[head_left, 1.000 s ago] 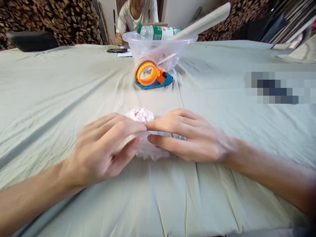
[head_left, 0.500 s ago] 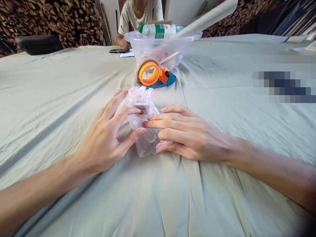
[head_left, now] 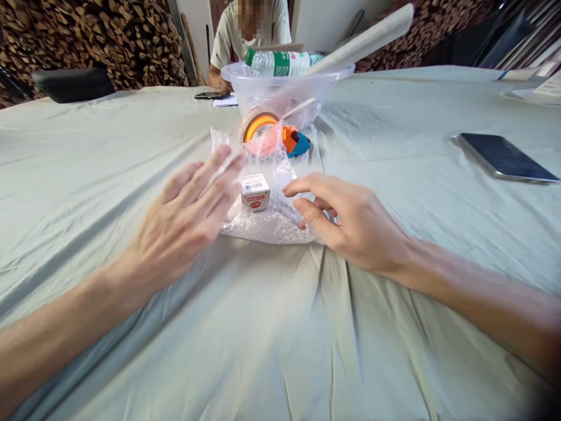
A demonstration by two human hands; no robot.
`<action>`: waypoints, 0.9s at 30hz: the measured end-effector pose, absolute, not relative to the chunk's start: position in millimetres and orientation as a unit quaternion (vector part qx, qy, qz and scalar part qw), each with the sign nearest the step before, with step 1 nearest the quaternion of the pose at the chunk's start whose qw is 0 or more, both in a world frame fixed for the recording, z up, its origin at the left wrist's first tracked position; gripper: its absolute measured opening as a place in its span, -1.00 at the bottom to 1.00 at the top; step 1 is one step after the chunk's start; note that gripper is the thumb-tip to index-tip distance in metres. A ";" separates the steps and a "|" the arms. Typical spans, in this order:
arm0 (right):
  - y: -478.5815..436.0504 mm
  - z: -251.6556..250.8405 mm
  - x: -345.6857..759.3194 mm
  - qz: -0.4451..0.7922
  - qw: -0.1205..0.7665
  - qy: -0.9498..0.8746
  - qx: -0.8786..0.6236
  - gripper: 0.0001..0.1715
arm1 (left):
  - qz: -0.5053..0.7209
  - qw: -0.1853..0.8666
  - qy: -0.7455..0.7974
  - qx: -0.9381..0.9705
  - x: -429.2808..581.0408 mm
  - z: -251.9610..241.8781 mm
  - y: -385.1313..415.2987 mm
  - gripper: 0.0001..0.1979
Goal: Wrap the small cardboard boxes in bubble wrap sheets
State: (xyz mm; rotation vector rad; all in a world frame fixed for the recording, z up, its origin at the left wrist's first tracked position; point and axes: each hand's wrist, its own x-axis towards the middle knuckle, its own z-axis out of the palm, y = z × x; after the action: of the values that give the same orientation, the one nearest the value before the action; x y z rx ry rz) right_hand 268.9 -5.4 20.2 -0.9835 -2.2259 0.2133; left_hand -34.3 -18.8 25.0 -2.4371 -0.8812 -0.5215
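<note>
A small white box [head_left: 255, 193] with a barcode on top and a red label on its front sits on a spread sheet of bubble wrap [head_left: 267, 228]. My left hand [head_left: 184, 216] is open and slightly blurred, its fingers stretched out over the wrap's left side, just beside the box. To the right of the box, my right hand [head_left: 350, 219] has its fingers bent, with thumb and forefinger apart at the wrap's right edge. Whether its lower fingers touch the wrap is hard to see. Behind, the raised wrap partly covers an orange and blue tape dispenser [head_left: 298, 143].
Beyond the dispenser stands a clear plastic basin [head_left: 289, 88] holding a green-labelled bottle [head_left: 283, 63] and a long pale roll [head_left: 368, 38]. One phone [head_left: 504, 156] lies at right, another phone [head_left: 212, 95] farther back. A black case [head_left: 72, 85] is far left. A person [head_left: 225, 44] sits opposite.
The bubble wrap has gone from bunched around the box to spread out, leaving the box uncovered. My hands have moved apart, and the right one's fingers have bent.
</note>
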 end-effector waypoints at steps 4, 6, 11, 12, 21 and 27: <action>2.8 25.1 273.6 0.216 0.355 -0.796 -0.440 -0.58 | -0.156 0.226 -0.303 -0.912 -39.2 19.8 -13.2 -0.39; 6.8 23.1 276.6 0.202 0.350 -0.795 -0.453 -0.48 | -0.175 0.202 -0.323 -0.908 -39.6 16.8 -12.0 -0.51; 5.7 14.6 276.0 0.084 0.305 -0.839 -0.442 -0.07 | -0.197 0.203 -0.307 -0.909 -34.2 14.4 -10.8 -0.57; 4.5 13.9 274.9 0.076 0.296 -0.845 -0.439 -0.12 | -0.196 0.200 -0.296 -0.913 -33.4 15.3 -10.9 -0.58; 8.4 8.1 276.3 -0.013 0.331 -0.856 -0.398 -0.50 | -0.254 0.027 -0.182 -0.950 -30.2 19.1 -23.4 -0.79; 2.0 18.9 280.7 -0.130 0.272 -0.864 -0.404 -0.59 | -0.290 -0.123 -0.323 -0.892 -27.4 12.0 -32.5 -0.42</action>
State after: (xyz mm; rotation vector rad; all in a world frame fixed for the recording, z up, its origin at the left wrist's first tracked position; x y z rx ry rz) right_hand 280.7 2.0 18.9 -1.0866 -2.3253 -0.3491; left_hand -27.4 -32.5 12.0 -3.0462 -1.1038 -0.9886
